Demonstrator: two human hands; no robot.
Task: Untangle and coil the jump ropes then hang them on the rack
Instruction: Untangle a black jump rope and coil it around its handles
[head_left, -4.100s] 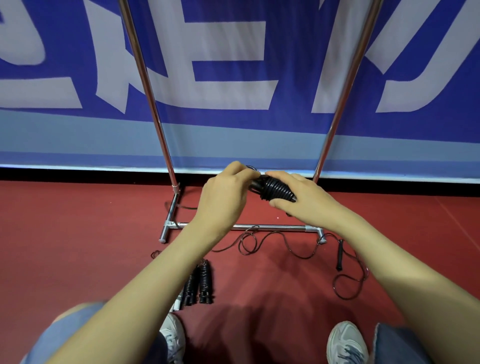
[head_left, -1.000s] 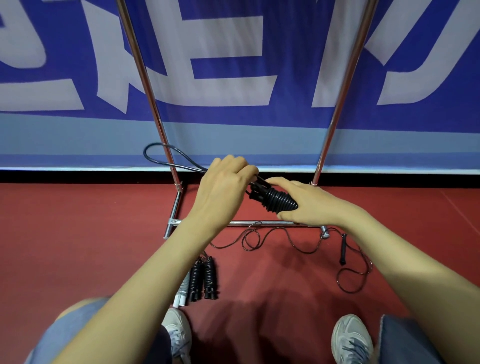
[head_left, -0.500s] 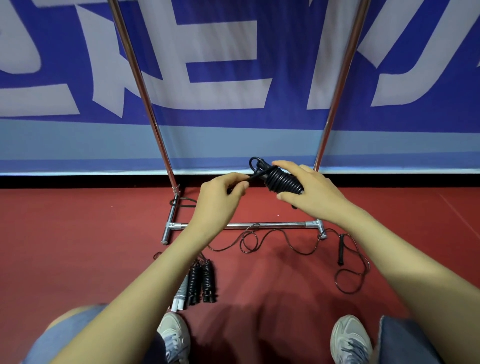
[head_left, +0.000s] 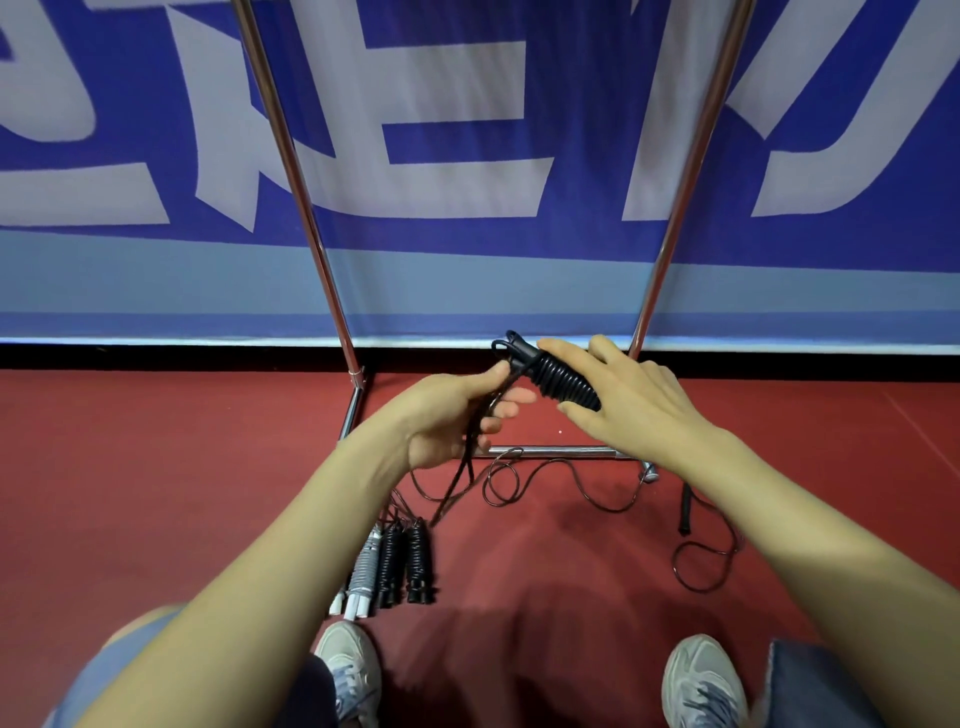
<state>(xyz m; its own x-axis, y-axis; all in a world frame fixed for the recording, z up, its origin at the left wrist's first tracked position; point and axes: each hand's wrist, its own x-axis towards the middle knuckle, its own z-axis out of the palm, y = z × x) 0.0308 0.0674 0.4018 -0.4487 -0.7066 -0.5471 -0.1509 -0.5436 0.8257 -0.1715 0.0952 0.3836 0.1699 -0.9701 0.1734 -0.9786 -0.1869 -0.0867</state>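
near-left floor: wound ropes (head_left: 395, 566) lying unhung | left hand (head_left: 447, 421) pinching slack cord tail (head_left: 470, 467) | coiled jump rope (head_left: 563, 382) mid-air above rack (head_left: 571, 451) base, right hand (head_left: 634, 405) curled round it | risk: tail slips, wraps spring loose | right floor: loose rope (head_left: 701, 561) near shoe, may snag

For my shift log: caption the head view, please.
Right hand grips a coiled black jump rope while left hand pinches its loose cord.

Black coiled jump rope (head_left: 563, 382) aloft before chrome rack (head_left: 311, 223); three wound bundles (head_left: 392, 564), loose rope (head_left: 685, 512) below
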